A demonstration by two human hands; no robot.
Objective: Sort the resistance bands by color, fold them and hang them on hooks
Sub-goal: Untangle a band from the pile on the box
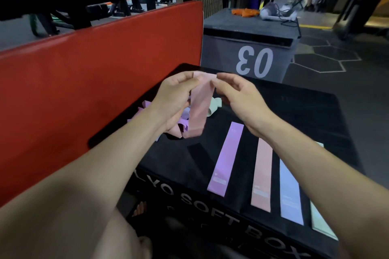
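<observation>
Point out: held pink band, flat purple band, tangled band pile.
held pink band (200,107), head view, mid strip
flat purple band (227,157), head view, centre
tangled band pile (147,106), head view, purple loop

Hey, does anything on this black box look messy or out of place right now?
Only the tangled heap of unsorted bands by the red pad: crumpled and overlapping, unlike the four flat bands laid in a row. Both hands, left hand and right hand, pinch a pink band.

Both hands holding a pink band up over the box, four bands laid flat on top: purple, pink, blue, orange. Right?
Not quite. In the head view the fourth flat band is pale green, not orange. Both the left hand and right hand do hold the pink band above the box.
</observation>
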